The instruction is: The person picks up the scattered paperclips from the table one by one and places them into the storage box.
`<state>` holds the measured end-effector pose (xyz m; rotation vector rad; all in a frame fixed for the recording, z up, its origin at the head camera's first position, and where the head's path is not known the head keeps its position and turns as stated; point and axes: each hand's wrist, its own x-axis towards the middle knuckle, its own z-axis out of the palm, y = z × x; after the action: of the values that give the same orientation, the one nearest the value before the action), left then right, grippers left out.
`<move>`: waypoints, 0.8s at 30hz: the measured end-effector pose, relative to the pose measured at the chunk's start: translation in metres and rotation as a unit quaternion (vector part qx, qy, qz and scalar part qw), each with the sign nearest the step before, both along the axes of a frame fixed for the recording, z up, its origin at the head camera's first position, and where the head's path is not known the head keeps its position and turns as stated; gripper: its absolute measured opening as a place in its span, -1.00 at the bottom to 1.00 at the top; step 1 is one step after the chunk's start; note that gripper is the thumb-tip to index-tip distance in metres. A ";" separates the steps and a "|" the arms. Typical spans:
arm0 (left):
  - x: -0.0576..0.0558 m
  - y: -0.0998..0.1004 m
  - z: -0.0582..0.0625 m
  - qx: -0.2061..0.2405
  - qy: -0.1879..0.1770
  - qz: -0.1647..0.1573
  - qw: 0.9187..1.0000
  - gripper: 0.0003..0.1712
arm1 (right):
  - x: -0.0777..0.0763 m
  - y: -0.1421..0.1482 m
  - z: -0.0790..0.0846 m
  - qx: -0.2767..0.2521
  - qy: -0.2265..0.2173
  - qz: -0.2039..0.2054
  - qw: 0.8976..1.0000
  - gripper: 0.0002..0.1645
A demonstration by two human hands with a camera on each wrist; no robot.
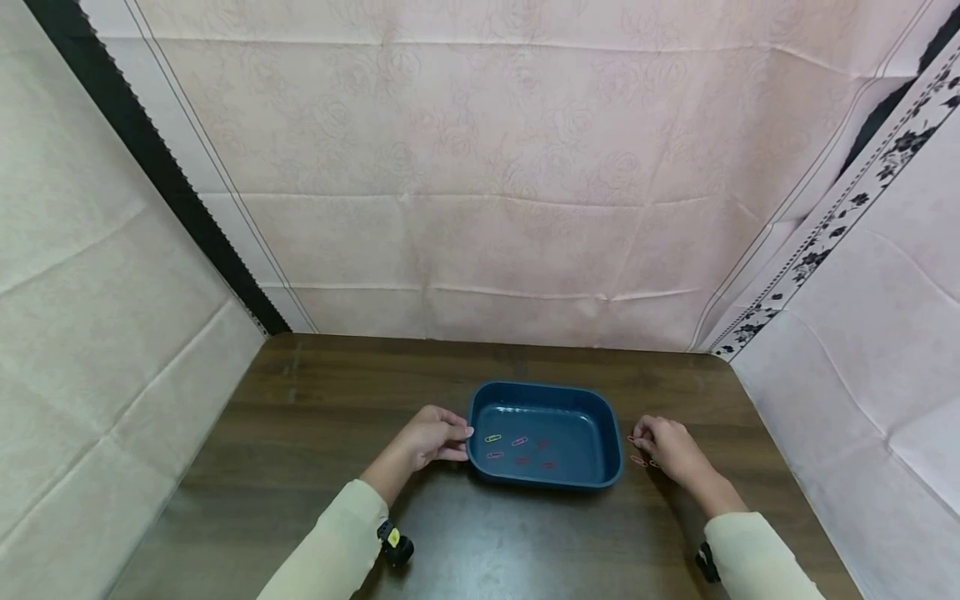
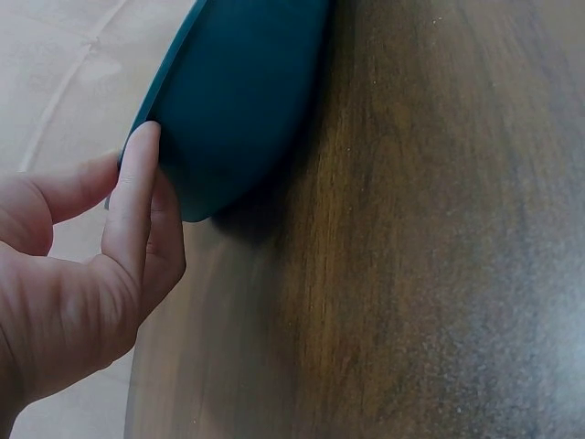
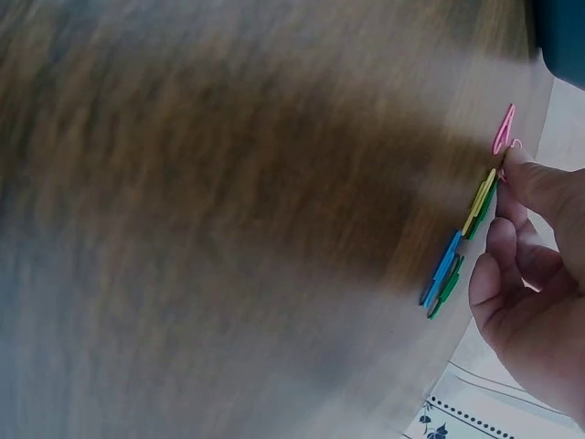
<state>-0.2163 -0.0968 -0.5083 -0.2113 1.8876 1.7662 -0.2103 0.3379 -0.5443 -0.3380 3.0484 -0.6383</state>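
Observation:
A blue rectangular tray [image 1: 581,435] sits on the wooden table. My left hand [image 1: 435,435] grips its left rim, thumb on top and fingers against the outer wall [image 2: 233,101]. Inside lie a yellow paper clip [image 1: 492,437] and several pink and red paper clips [image 1: 520,441], mostly towards the left. Off the tray's right side, my right hand [image 1: 669,448] pinches a pink paper clip [image 3: 516,144] between thumb and forefinger, low over the table. Beside the fingertips lie another pink clip [image 3: 504,128], a yellow clip [image 3: 477,208], a blue clip [image 3: 441,267] and green clips [image 3: 446,288].
The brown table [image 1: 300,492] extends around the tray. Pale cloth [image 1: 487,167] hangs behind it, with more cloth [image 1: 862,333] along the right and left sides. Dark camera mounts [image 1: 397,546] are strapped at both wrists.

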 end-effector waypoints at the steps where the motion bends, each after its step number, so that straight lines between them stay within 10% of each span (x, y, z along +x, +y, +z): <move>1: 0.000 0.000 0.000 0.000 0.000 0.000 1.000 -0.64 | 0.000 0.000 0.000 0.000 -0.003 -0.001 1.000 -0.82; 24: 0.002 0.000 0.002 -0.005 0.004 -0.002 1.000 -0.62 | 0.000 0.003 0.006 -0.026 0.064 0.024 0.997 -0.77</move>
<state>-0.2141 -0.0968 -0.5061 -0.2032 1.9026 1.7569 -0.2100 0.3405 -0.5380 -0.4688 3.1373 -0.7203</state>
